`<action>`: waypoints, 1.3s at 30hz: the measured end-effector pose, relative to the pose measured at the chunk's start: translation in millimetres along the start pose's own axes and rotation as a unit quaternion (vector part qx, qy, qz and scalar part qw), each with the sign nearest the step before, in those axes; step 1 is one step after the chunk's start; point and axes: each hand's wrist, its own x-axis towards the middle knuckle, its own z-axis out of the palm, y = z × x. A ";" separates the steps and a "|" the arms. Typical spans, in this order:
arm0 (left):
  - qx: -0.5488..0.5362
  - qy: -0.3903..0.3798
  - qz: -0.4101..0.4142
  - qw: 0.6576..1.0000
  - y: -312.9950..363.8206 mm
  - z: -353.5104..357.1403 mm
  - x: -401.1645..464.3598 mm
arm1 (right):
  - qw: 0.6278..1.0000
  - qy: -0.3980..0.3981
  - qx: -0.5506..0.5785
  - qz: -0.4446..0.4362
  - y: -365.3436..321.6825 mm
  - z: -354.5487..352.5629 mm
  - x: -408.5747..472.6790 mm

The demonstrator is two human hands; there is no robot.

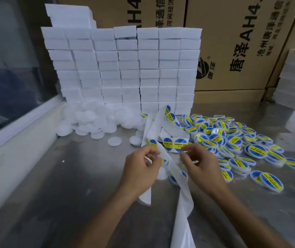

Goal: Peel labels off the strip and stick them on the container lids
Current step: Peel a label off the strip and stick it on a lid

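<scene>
Judging by its limp curl, the label strip (162,129) is pinched at centre frame by left hand (143,163) and right hand (199,162), best gripped at edges.

- grey shiny metal bench (71,185)
- stacked white rectangular foam blocks (125,68) at back
- heap of plain white round lids (93,120) left-centre
- pile of blue-yellow labelled round lids (232,140) right
- brown cardboard boxes (232,42) behind
</scene>
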 end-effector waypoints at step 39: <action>-0.299 0.056 -0.187 0.934 -71.8 6.6 41.7 | 0.998 -0.013 0.036 -0.056 18.9 100.9 32.0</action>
